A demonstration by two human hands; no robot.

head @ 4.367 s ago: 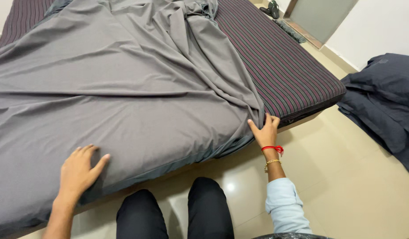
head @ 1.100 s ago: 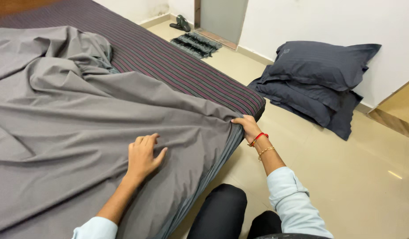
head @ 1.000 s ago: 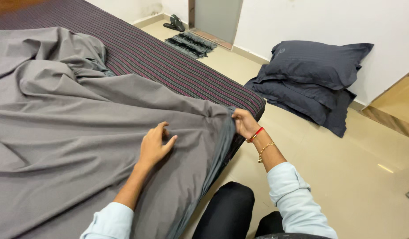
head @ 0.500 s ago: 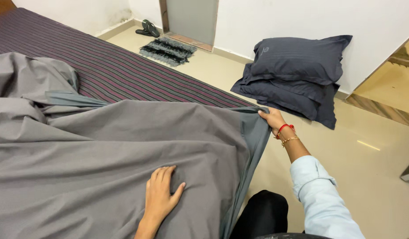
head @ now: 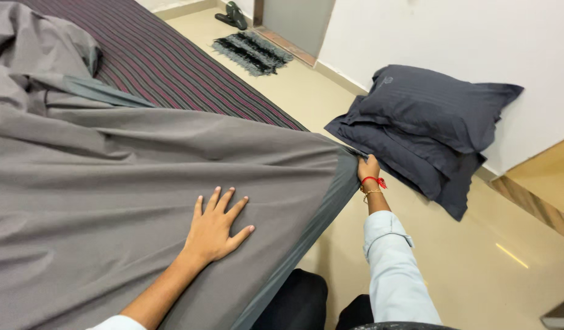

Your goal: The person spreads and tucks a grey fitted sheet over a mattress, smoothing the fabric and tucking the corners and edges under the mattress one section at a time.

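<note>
My right hand's [head: 368, 167] fingertips were buried in the grey sheet's [head: 172, 159] corner | sheet ran off the left edge | mattress corner beneath it was covered.

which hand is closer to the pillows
Right. The right hand grips the grey sheet at the bed corner, just beside the stacked dark pillows. The left hand lies flat on the sheet, well away from them.

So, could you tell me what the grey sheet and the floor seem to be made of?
The grey sheet, gripped at its corner by the right hand and pressed by the left hand, looks like thin matte woven fabric, probably cotton: it creases softly. The floor looks like glossy cream tile, since it mirrors a light streak.
</note>
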